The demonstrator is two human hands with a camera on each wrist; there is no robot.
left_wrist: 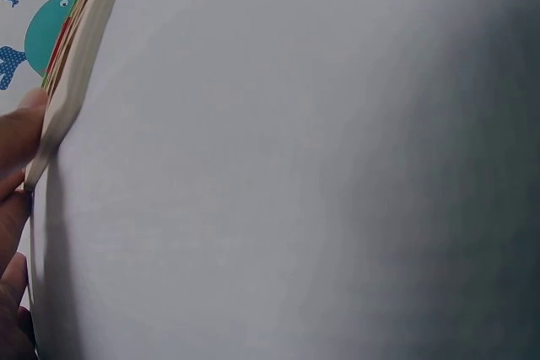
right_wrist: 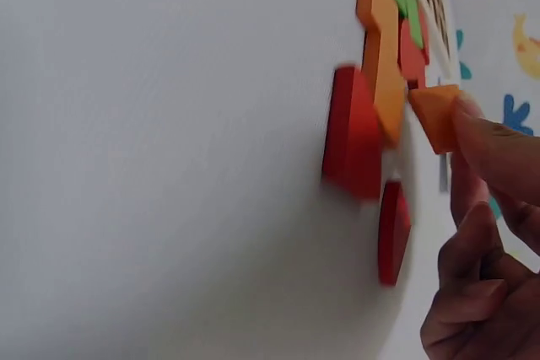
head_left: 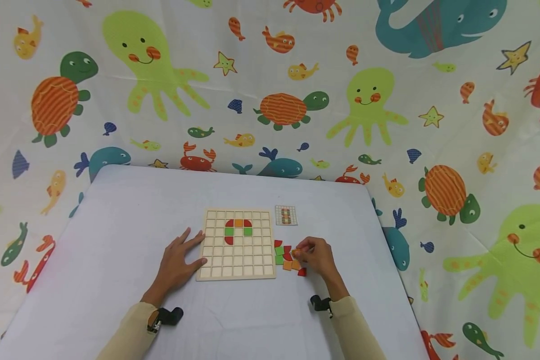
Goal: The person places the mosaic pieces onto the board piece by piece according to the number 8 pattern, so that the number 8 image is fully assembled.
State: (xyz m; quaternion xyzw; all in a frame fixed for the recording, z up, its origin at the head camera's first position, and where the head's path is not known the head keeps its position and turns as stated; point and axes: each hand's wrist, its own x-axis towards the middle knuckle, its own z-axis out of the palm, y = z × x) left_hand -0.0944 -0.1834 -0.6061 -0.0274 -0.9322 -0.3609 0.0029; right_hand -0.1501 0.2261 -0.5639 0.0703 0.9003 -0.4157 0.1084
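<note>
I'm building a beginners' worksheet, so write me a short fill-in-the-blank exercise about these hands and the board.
The right hand pinches a tile coloured ____.
In the head view, the left hand touches the wooden grid board at its ____ edge.
The green tiles set on the board number ____.
The pattern card lies to the ____ of the board.

Missing words: orange; left; two; right.

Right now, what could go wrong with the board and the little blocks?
The right hand pinches the orange block by one side, so it might slip out. The loose blocks lie close to that hand, so a bump could scatter them. The left hand touches the board's edge; a push might slide it.
</note>
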